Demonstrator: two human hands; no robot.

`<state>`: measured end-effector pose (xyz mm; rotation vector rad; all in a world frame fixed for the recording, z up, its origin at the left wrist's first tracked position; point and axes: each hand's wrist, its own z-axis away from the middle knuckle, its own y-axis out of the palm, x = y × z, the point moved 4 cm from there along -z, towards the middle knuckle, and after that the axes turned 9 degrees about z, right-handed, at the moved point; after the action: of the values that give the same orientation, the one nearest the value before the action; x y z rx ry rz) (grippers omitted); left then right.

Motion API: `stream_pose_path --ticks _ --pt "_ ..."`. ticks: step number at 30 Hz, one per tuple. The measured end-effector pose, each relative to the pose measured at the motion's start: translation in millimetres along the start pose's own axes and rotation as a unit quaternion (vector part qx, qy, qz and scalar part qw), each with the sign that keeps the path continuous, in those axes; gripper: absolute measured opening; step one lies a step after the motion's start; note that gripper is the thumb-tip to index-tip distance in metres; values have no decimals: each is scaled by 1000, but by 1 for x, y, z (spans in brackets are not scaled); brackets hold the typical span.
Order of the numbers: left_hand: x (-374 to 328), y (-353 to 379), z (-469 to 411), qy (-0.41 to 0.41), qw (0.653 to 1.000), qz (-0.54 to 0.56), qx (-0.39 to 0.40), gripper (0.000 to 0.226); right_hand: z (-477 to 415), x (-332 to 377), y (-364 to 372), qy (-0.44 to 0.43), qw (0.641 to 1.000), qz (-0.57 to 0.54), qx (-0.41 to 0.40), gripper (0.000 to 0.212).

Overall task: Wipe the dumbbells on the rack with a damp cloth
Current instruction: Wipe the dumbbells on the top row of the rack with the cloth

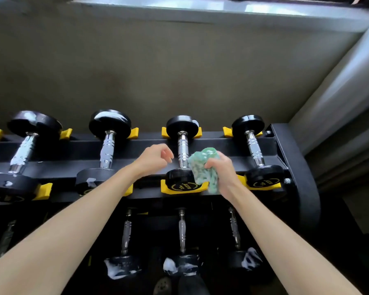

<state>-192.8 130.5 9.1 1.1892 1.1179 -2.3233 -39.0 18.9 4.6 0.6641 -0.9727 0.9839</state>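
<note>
Right hand (219, 169) gripping bunched green cloth (202, 167) at third dumbbell (178, 176), near head, top shelf of rack (294, 158). Left hand (156, 158) hovering beside handle (182, 150), fingers loosely curled, empty. Risk: hard wiping rocking unsteadied dumbbell off yellow cradle (164, 187).

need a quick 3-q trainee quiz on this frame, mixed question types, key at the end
1. True or false: the left hand holds the green cloth.
2. Which top-tier dumbbell is the cloth nearest to? A) the leftmost B) the third dumbbell from the left C) the rightmost
3. Fill in: the cradles under the dumbbell heads are ___ in colour.

Key
1. False: the right hand grips it.
2. B
3. yellow
</note>
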Motion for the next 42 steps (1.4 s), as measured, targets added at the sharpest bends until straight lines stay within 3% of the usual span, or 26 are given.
stream_pose_path --ticks 2,4,9,13,17,20,23,26,30,33,39,42 --pt "5 -9 -7 -24 997 31 -59 33 -14 11 -6 -14 999 26 -17 26" --pt "12 -14 -15 -40 994 53 -85 30 -30 23 -8 -47 988 143 -30 25" --pt "30 -11 -35 -77 988 85 -102 26 -76 42 25 -183 914 363 -4 32" --pt "38 -5 -46 -100 983 97 -122 27 -110 39 56 -295 796 526 58 48" --pt "42 1 -53 -125 976 113 -140 27 -123 27 73 -299 639 687 174 46" --pt "39 5 -53 -133 973 108 -152 24 -113 19 79 -248 607 710 255 41" --pt "34 7 -47 -136 975 99 -147 25 -97 14 77 -171 625 681 341 46" --pt "30 7 -43 -140 974 109 -141 28 -83 19 64 -74 699 590 397 38" --pt "21 6 -38 -134 976 115 -130 26 -75 19 27 1 818 451 357 38" --pt "11 9 -37 -121 976 119 -135 27 -65 14 5 3 871 374 318 44" --pt "-10 16 -46 -92 982 111 -125 25 -40 20 -19 11 907 230 351 40" --pt "-16 10 -57 -84 980 79 -164 17 -57 19 -36 42 958 109 263 38"
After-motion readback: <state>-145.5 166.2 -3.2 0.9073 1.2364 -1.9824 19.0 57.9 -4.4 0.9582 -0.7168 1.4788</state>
